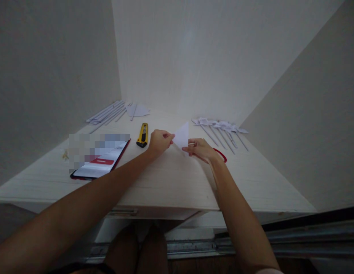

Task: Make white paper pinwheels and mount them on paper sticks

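Observation:
A white piece of paper (182, 135), triangular in outline, is held up between my two hands over the tabletop. My left hand (162, 143) pinches its left corner between thumb and fingers. On the lower right edge, my right hand (200, 149) grips the same paper with thumb and fingertips. A yellow and black utility knife (142, 135) lies just left of my left hand. Partly behind my right wrist is a red curved object (221, 154); I cannot tell its kind.
A phone or tablet (102, 161) with a lit screen lies at the left of the white table (165, 186). Rolled paper sticks (106, 114) and a flat paper piece (138, 110) lie at the back left. Several paper shapes on sticks (222, 131) lie back right. Walls enclose the table.

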Action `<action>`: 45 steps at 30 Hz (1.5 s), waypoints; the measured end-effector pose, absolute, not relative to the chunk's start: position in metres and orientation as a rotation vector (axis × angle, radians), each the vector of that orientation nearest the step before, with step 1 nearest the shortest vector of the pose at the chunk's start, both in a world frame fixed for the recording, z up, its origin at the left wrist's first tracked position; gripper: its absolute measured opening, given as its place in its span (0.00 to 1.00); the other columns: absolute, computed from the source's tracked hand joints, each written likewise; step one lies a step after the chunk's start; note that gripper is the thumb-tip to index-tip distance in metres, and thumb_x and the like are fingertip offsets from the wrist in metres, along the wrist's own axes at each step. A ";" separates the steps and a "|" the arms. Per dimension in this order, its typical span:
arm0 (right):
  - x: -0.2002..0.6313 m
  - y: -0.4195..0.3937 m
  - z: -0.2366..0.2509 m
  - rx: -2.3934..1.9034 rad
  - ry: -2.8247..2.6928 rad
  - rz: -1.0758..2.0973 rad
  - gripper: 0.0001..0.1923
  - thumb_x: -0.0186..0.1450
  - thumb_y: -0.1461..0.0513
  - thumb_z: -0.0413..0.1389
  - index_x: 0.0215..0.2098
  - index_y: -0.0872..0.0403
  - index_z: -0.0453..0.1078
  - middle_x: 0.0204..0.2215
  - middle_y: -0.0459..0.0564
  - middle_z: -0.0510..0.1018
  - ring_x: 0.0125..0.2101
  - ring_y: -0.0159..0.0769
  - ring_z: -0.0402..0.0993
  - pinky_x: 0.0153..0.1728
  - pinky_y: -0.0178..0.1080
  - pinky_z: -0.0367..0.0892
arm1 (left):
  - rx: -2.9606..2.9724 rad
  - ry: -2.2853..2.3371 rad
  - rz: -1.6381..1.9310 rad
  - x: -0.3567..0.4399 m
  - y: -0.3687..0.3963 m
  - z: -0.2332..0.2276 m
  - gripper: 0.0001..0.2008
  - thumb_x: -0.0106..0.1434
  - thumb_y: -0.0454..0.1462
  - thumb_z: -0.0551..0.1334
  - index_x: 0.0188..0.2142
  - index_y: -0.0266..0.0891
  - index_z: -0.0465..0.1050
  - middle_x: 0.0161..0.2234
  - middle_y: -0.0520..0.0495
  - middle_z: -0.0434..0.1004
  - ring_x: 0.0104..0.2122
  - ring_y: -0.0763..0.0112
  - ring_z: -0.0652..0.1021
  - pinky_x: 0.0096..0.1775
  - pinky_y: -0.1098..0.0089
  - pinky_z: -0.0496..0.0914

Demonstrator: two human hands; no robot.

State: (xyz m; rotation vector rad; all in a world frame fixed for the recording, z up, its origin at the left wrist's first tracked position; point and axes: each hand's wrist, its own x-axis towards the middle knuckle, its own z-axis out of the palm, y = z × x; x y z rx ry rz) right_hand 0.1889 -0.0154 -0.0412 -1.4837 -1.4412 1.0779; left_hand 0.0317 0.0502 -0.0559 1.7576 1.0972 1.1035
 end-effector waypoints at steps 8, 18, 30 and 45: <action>0.180 -0.052 -0.045 -1.727 -1.435 0.996 0.17 0.49 0.65 0.59 0.36 0.55 0.61 0.16 0.40 0.68 0.16 0.26 0.60 0.17 0.31 0.52 | 1.966 1.028 0.966 0.037 0.036 -0.059 0.12 0.53 0.34 0.60 0.14 0.35 0.70 0.09 0.54 0.64 0.13 0.78 0.65 0.20 0.76 0.59; 0.198 -0.085 -0.045 -1.624 -1.812 0.476 0.28 0.59 0.64 0.51 0.57 0.54 0.54 0.36 0.52 0.75 0.36 0.35 0.72 0.38 0.40 0.67 | 1.966 1.072 0.892 0.038 0.045 -0.065 0.11 0.52 0.32 0.61 0.15 0.35 0.70 0.11 0.52 0.67 0.13 0.78 0.65 0.20 0.76 0.58; 0.194 -0.107 -0.061 -1.379 -2.319 0.498 0.33 0.54 0.76 0.40 0.55 0.53 0.60 0.55 0.49 0.63 0.57 0.33 0.57 0.60 0.49 0.48 | 2.049 1.090 0.896 0.040 0.050 -0.068 0.12 0.49 0.31 0.62 0.11 0.36 0.68 0.09 0.53 0.64 0.14 0.77 0.65 0.21 0.74 0.58; 0.196 -0.077 -0.051 -1.425 -2.434 0.470 0.28 0.65 0.56 0.44 0.62 0.51 0.46 0.61 0.51 0.51 0.61 0.38 0.45 0.60 0.53 0.35 | 2.185 0.902 0.791 0.040 0.058 -0.068 0.11 0.48 0.32 0.61 0.11 0.36 0.69 0.10 0.52 0.67 0.15 0.77 0.66 0.22 0.75 0.58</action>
